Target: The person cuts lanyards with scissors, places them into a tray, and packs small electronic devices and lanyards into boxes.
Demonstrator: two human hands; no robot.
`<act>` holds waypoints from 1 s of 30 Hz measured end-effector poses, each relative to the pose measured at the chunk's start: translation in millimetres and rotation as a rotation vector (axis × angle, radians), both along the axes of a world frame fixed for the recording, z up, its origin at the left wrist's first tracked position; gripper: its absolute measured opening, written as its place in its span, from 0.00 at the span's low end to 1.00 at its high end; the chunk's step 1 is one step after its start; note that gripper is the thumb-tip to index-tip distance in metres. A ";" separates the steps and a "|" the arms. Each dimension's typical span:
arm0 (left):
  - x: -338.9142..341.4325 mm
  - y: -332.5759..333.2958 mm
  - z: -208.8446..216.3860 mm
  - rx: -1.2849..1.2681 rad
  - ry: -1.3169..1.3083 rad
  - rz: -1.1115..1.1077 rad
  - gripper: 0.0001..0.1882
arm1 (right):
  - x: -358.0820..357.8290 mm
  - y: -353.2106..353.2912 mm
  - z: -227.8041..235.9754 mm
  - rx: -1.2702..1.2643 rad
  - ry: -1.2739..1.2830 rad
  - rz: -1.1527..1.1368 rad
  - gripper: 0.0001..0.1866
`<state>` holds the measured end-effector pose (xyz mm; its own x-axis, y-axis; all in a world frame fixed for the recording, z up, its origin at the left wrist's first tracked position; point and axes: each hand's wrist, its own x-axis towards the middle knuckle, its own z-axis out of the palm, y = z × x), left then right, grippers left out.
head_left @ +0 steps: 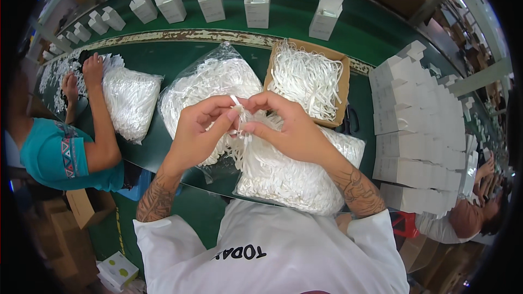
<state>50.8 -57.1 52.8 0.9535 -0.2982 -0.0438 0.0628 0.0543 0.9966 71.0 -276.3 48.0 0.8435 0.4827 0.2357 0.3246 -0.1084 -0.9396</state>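
Observation:
My left hand point(204, 125) and my right hand point(286, 125) meet in front of me, thumbs and fingers pinched on a thin white strap point(235, 99). Part of the strap is hidden behind my fingers. Below my hands lies a clear plastic bag of white straps point(294, 182). Another opened clear bag point(210, 79) full of white straps stands just beyond my left hand. Past my right hand, an open cardboard box point(308, 79) holds a loose heap of similar straps.
Small white boxes with raised flaps point(211, 0) stand in a row on the green conveyor point(294, 0) at the back. Stacked white boxes point(419, 136) rise at the right. Dark-handled scissors point(353, 120) lie beside the cardboard box. A co-worker in teal point(60, 152) works at the left.

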 end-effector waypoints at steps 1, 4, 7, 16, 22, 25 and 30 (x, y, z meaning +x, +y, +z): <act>-1.4 2.6 -4.9 0.096 -0.137 -0.001 0.13 | -0.5 1.4 1.9 -0.001 0.063 0.010 0.12; 3.6 4.6 -1.3 0.157 -0.299 -0.002 0.13 | 2.7 2.6 -1.3 0.015 0.114 -0.003 0.14; 10.2 3.2 2.1 0.043 -0.189 0.031 0.13 | 3.2 4.8 1.3 -0.024 -0.039 -0.052 0.14; 8.4 5.7 -12.3 -0.067 -0.215 0.042 0.12 | -0.5 20.0 3.3 0.112 0.165 -0.135 0.09; 2.5 8.5 -14.3 -0.097 -0.241 0.047 0.12 | 2.2 21.7 2.1 -0.037 -0.203 -0.161 0.05; 6.8 6.6 -19.1 -0.173 -0.084 0.140 0.11 | 2.7 25.7 1.0 -0.135 -0.433 -0.181 0.06; 8.8 9.1 -22.3 -0.121 -0.199 0.132 0.08 | 3.6 31.0 -2.1 -0.162 -0.605 -0.238 0.08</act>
<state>59.7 -48.1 30.5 0.9709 -0.1623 0.1763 -0.1489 0.1681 0.9745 74.6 -245.3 45.8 0.6732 0.3691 0.6408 0.7390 -0.3667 -0.5652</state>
